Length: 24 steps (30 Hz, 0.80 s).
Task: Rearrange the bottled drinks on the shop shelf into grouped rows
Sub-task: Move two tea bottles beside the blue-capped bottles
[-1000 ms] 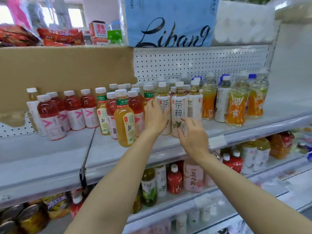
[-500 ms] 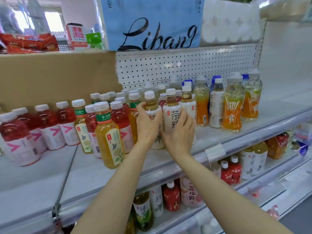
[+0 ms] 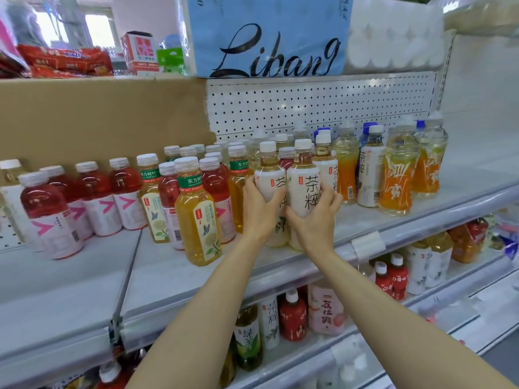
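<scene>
Two white-labelled tea bottles, the left one [image 3: 269, 181] and the right one [image 3: 303, 189] printed 茶粹, are gripped side by side near the shelf's front edge [image 3: 280, 276]: the left hand [image 3: 259, 211] is wrapped round one, the right hand [image 3: 314, 220] round the other. Bare shelf is seen right of the orange drinks [image 3: 396, 175]. "Libang" is read on the blue pack [image 3: 266, 35] above.

Two tea bottles [image 3: 303, 192] stand side by side, touching, near the front edge of the middle shelf [image 3: 196, 279], with the left hand [image 3: 259, 211] on the left one and the right hand [image 3: 316, 223] on the right one. Left of them stand the juice bottles [image 3: 196, 211], right of them the orange drink bottles [image 3: 397, 175]. More bottles stand behind, apparently in rows, before the pegboard [image 3: 309, 105]; the lower shelf [image 3: 365, 327] holds further bottles.
</scene>
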Each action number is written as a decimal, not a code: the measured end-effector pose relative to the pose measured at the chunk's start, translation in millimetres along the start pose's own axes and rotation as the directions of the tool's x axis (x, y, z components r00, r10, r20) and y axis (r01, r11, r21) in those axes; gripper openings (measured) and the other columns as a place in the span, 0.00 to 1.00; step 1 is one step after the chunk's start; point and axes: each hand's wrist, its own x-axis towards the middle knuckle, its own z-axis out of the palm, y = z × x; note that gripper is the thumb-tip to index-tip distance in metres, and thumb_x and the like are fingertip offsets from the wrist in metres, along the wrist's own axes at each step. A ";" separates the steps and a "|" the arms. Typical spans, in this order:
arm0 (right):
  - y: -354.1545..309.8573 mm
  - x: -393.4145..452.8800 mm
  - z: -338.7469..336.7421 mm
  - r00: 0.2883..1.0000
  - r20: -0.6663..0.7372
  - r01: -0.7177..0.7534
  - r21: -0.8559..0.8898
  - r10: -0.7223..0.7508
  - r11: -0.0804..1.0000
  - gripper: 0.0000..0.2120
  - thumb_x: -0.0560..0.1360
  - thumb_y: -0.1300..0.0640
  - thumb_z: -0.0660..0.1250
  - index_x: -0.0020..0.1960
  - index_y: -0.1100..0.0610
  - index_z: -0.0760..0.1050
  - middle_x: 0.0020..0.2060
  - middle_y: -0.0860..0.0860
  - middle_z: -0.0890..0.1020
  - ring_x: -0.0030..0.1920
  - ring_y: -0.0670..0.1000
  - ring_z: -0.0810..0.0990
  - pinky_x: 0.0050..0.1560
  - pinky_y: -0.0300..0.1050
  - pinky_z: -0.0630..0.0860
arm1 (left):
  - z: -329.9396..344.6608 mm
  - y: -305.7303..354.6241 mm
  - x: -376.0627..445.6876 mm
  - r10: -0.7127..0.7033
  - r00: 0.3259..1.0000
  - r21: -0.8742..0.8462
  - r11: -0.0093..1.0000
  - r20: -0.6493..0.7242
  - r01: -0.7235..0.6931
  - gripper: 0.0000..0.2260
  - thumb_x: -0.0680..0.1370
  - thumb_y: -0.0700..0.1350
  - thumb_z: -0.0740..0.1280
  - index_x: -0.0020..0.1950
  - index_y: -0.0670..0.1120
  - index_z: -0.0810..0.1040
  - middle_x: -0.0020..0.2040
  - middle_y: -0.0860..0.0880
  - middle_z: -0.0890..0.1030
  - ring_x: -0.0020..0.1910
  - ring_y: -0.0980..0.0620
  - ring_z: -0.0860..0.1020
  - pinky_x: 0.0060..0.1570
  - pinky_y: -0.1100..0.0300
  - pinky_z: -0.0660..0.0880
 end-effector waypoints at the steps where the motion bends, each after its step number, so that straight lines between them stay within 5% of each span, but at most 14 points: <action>1: -1.0 -2.4 -3.2 1.000 0.005 0.018 0.019 -0.018 1.000 0.37 0.66 0.53 0.78 0.66 0.60 0.63 0.59 0.55 0.65 0.56 0.50 0.68 0.48 0.40 0.76 | -1.5 3.0 -6.9 0.003 1.000 -0.026 1.000 -0.014 -0.003 0.25 0.76 0.50 0.70 0.70 0.47 0.67 0.61 0.49 0.75 0.59 0.50 0.76 0.58 0.54 0.75; 4: -15.9 -11.4 -15.2 0.998 0.021 0.055 0.082 -0.057 0.995 0.38 0.68 0.50 0.77 0.71 0.60 0.62 0.61 0.54 0.68 0.60 0.49 0.69 0.53 0.29 0.68 | -15.4 13.0 -28.1 0.014 0.996 -0.135 0.991 -0.089 -0.026 0.23 0.75 0.54 0.65 0.68 0.49 0.66 0.56 0.51 0.77 0.54 0.53 0.77 0.51 0.57 0.76; 7: -41.2 -24.3 -25.4 0.995 0.029 0.093 0.129 -0.097 0.987 0.39 0.69 0.48 0.76 0.72 0.59 0.62 0.62 0.53 0.72 0.62 0.50 0.70 0.61 0.40 0.69 | -41.6 30.0 -43.2 -0.015 0.989 -0.162 0.987 -0.146 -0.009 0.27 0.74 0.60 0.64 0.69 0.49 0.67 0.54 0.53 0.78 0.52 0.55 0.79 0.46 0.59 0.77; 11: -71.3 -54.2 -34.7 0.990 0.079 0.096 0.218 -0.116 0.971 0.40 0.68 0.49 0.76 0.74 0.57 0.62 0.62 0.50 0.72 0.61 0.45 0.69 0.58 0.26 0.64 | -82.7 53.3 -65.0 -0.052 0.985 -0.186 0.982 -0.163 0.021 0.24 0.76 0.62 0.67 0.64 0.49 0.70 0.51 0.51 0.82 0.50 0.53 0.83 0.48 0.53 0.82; 15: -99.7 -96.7 -35.5 0.984 0.135 0.070 0.321 -0.119 0.944 0.40 0.68 0.50 0.77 0.73 0.54 0.62 0.65 0.46 0.72 0.65 0.44 0.70 0.64 0.37 0.67 | -132.5 68.8 -96.1 -0.073 0.982 -0.162 0.986 -0.173 0.045 0.27 0.74 0.64 0.69 0.64 0.47 0.71 0.53 0.51 0.82 0.51 0.56 0.83 0.48 0.56 0.81; 19: -134.4 -144.2 -22.7 0.972 0.217 -0.009 0.408 -0.088 0.913 0.40 0.67 0.49 0.77 0.73 0.50 0.61 0.65 0.47 0.73 0.65 0.46 0.72 0.63 0.51 0.75 | -188.9 73.2 -127.3 -0.123 0.976 -0.078 0.991 -0.179 0.110 0.29 0.70 0.53 0.78 0.64 0.45 0.69 0.51 0.52 0.81 0.48 0.57 0.82 0.41 0.67 0.77; 24: -184.6 -204.8 7.7 0.959 0.254 0.003 0.436 -0.126 0.900 0.38 0.67 0.50 0.78 0.71 0.49 0.61 0.64 0.46 0.72 0.63 0.45 0.72 0.62 0.48 0.75 | -269.1 57.7 -152.4 -0.149 0.955 -0.078 0.988 -0.255 0.133 0.32 0.67 0.48 0.82 0.62 0.43 0.68 0.51 0.47 0.82 0.50 0.50 0.84 0.50 0.51 0.82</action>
